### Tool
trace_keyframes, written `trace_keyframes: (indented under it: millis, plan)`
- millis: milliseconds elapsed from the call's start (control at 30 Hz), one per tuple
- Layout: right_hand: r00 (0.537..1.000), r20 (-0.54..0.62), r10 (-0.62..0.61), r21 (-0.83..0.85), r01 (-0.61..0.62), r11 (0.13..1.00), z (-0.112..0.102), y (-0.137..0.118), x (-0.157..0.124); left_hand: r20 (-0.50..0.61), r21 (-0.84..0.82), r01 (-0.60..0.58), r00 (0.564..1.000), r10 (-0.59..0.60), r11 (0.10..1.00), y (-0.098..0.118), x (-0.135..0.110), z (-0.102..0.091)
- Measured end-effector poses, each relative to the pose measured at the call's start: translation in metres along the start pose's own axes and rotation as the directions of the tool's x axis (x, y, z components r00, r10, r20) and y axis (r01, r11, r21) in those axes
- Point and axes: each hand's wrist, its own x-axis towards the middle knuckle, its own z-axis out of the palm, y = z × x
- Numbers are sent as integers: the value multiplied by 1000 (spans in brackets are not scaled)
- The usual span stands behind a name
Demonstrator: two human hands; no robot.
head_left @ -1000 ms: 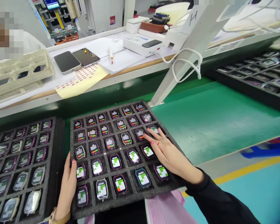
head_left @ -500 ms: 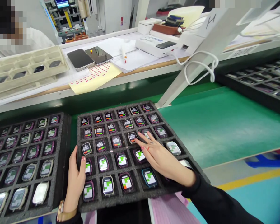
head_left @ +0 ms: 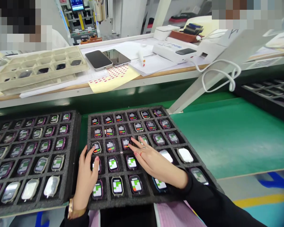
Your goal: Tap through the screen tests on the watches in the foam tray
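Note:
A dark foam tray (head_left: 123, 203) lies in front of me, its square pockets holding smartwatches with lit or dim screens. My right hand (head_left: 151, 159) reaches over it from the right, fingers stretched out. Its fingertips are at a purple-rimmed watch (head_left: 126, 143) in the third row, which shows a text screen with a red and green bar. My left hand (head_left: 88, 173) lies along the tray's left edge with fingers apart. One of its fingertips is over a pale-rimmed watch (head_left: 97, 148); the thumb partly covers the purple-rimmed watch below. Several nearer watches show green and white blocks.
Another filled watch tray (head_left: 69, 170) stands close on the left, and a third tray (head_left: 262, 96) at far right on the green surface (head_left: 222, 135). Behind, a shelf bears a plastic compartment tray (head_left: 84, 64), phones (head_left: 98, 60) and papers. A slanted post (head_left: 198, 82) carries a looped white cable (head_left: 236, 75).
My right hand has moved one pocket left to the neighbouring watch. A left-hand finger has come over the tray's edge onto a watch. The whole view has shifted, with things appearing further right.

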Motion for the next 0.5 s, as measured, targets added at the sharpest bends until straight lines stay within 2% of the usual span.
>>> trace_keyframes:
  millis: [267, 500]
  plan:
    - [999, 18, -38, 45, 37, 998, 2, -4, 8, 31, 15, -21, 999, 21, 1000, -1, -5, -1]
    - [989, 103, -108, 28, 106, 994, -3, -12, 22, 47, -13, -13, 999, 14, 1000, -2, -5, -1]
